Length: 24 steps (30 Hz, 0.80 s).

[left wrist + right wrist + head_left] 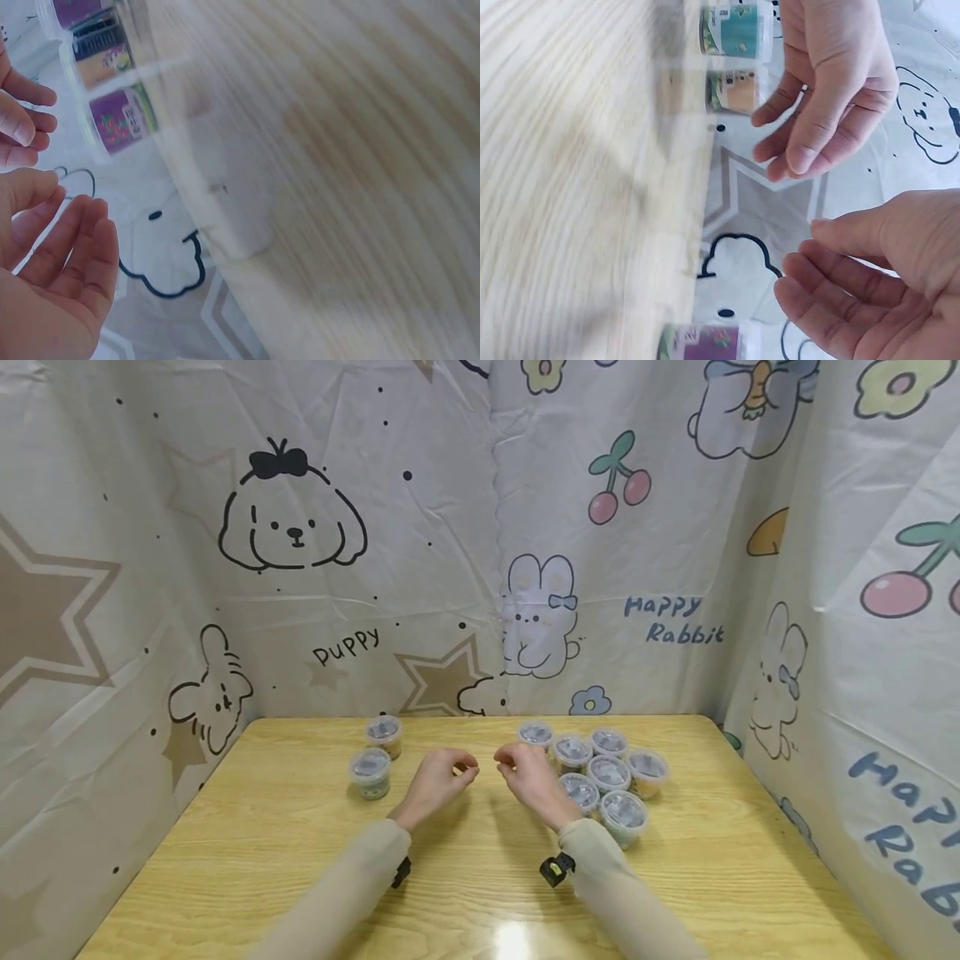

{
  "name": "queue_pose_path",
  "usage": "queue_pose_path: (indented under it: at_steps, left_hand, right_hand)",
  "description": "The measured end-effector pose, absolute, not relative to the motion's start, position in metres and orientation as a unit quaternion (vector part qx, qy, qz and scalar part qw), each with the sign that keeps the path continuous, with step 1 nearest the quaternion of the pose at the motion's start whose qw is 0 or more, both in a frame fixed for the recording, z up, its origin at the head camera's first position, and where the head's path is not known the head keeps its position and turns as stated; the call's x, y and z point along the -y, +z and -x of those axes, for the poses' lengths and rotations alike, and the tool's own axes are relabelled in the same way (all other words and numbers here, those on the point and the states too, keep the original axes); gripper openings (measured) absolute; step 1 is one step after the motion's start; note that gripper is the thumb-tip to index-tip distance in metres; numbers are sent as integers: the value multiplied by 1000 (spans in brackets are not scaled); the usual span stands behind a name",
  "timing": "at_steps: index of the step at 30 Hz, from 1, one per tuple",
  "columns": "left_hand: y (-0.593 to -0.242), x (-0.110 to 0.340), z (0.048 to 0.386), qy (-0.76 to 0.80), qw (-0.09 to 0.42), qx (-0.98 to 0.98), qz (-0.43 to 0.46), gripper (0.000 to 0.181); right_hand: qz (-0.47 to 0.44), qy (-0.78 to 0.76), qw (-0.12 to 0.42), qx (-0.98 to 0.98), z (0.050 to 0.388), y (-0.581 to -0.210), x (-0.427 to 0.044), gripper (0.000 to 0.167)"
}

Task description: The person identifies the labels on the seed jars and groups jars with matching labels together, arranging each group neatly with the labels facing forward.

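Both hands hover above the middle of the table, facing each other with a small gap between them. My left hand (442, 778) has loosely bent fingers and holds nothing. Likewise bare, my right hand (531, 777) has its fingers softly curved beside a cluster of several small lidded tubs (608, 773). Left of the left hand stand two more tubs, a green-tinted one (371, 774) and an orange-tinted one (384, 737) behind it. In the right wrist view, these two show a teal label (739, 31) and an orange label (733, 90). A purple-labelled tub (121, 120) appears in the left wrist view.
The wooden table (247, 860) carries all the tubs, which have clear lids. Printed cloth (420, 527) hangs behind it and along both sides. Black straps with small devices (557, 868) sit at the wrists, by the long pale sleeves (341, 893).
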<state>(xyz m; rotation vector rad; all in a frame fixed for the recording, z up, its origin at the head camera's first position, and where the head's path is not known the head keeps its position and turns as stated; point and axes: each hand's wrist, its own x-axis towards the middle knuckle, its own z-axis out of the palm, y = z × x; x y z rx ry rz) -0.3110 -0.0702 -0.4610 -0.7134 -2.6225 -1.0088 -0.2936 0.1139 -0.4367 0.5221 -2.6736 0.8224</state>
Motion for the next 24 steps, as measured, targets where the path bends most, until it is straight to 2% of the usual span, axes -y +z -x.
queue_pose_path:
  at_steps: [5, 12, 18, 24]
  left_hand:
    - [-463, 56, 311, -348, 109, 893, 262, 8]
    - [-467, 43, 312, -346, 95, 887, 290, 11]
    - [-468, 30, 310, -344, 61, 881, 321, 12]
    - [-465, 13, 308, -344, 38, 874, 342, 20]
  right_hand:
    - [-187, 275, 160, 929, 287, -434, -131, 11]
    - [-151, 287, 139, 936, 278, -432, -154, 13]
    - [-133, 292, 143, 936, 271, -428, -176, 12]
    - [-98, 293, 72, 948, 266, -412, -201, 15]
